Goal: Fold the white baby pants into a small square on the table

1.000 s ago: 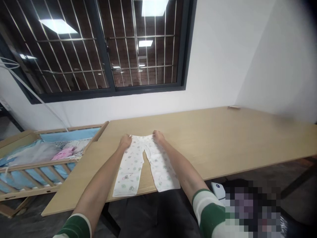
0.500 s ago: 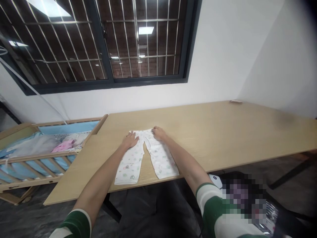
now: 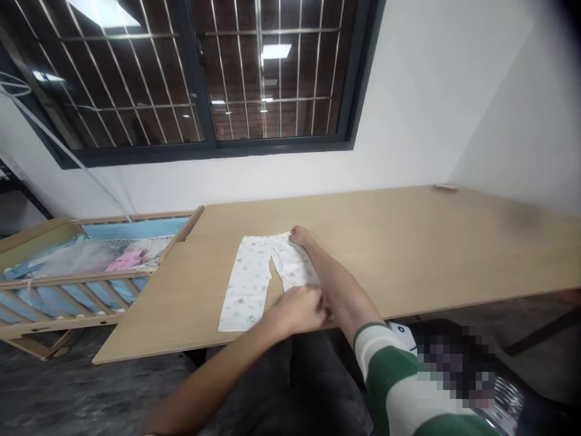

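A pair of white baby pants (image 3: 252,281) with a small printed pattern lies flat on the wooden table, waistband toward the wall. My right hand (image 3: 299,235) is closed on the right corner of the waistband. Lower down, my left hand (image 3: 303,307) has curled fingers at the hem of the right leg, pinching the cloth there; the hand covers that hem and the fingertips are partly hidden. The left leg lies smooth and untouched.
The wooden table (image 3: 408,242) runs along the wall below a barred window (image 3: 272,79). On the left stands a wooden crib (image 3: 91,278) with blue lining and a pink cloth (image 3: 126,260). A white phone-like object (image 3: 402,335) lies below the table edge, right.
My left hand has left the waistband's left corner and crossed to the right leg's hem. The right hand stays at the waistband corner. The view has shifted slightly.
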Available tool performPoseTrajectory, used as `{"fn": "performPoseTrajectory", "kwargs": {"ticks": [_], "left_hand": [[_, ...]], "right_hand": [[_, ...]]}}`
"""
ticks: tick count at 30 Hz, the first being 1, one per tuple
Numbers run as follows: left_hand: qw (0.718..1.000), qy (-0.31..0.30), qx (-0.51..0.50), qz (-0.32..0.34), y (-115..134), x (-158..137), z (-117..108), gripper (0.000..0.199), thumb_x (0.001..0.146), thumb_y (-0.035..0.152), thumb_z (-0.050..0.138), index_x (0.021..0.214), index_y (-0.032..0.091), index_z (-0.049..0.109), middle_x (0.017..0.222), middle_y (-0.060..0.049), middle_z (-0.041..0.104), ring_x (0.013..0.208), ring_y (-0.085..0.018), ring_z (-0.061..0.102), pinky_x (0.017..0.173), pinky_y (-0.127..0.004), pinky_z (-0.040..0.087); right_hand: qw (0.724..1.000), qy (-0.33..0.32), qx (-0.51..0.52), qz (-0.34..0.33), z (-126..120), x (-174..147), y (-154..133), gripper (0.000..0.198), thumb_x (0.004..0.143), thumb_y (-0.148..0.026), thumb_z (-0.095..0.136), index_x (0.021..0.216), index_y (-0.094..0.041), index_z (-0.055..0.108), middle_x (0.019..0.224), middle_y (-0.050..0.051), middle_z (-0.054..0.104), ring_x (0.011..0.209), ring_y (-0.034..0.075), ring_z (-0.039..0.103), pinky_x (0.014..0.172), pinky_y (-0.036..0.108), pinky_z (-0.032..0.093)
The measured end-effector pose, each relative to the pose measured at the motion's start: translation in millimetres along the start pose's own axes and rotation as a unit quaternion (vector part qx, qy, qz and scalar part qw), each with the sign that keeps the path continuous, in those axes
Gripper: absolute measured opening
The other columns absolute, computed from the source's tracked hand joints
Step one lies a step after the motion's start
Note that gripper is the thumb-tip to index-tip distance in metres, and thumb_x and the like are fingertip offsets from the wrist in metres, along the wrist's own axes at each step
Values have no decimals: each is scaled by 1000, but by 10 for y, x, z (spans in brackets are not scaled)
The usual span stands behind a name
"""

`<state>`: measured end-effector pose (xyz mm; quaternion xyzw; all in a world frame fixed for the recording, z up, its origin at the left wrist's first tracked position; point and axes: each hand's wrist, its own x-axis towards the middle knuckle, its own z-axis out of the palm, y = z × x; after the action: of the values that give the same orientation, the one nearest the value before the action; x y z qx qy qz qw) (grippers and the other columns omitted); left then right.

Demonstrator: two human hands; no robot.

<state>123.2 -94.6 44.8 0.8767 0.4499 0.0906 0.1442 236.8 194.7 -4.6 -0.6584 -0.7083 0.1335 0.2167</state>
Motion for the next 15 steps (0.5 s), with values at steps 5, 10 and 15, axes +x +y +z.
{"fn": "performPoseTrajectory", "kwargs": {"ticks": [5,10,15], "left_hand": [[999,-26,8,-32,321,-25,174,29,88,38,55,98,17,73,96,-17,74,88,-33,72,73,-38,52],[999,-18,4,-48,329,2,132,29,85,37,56,97,17,73,96,-17,75,89,-33,72,75,-40,53],[994,42,-32,-93,278,-168,7,25,88,28,49,89,19,73,91,-13,76,86,-30,72,72,-36,50]], "right_hand": [[999,-2,21,41,-33,-53,-64,30,73,-14,70,102,-13,77,102,11,76,99,23,70,79,21,50],[996,0,59,64,-136,-105,-134,19,69,-16,72,87,-12,77,84,10,75,89,23,71,71,21,49],[990,19,120,67,-246,-195,-267,5,69,-16,71,73,-12,71,62,4,65,68,18,65,59,20,46]]}}
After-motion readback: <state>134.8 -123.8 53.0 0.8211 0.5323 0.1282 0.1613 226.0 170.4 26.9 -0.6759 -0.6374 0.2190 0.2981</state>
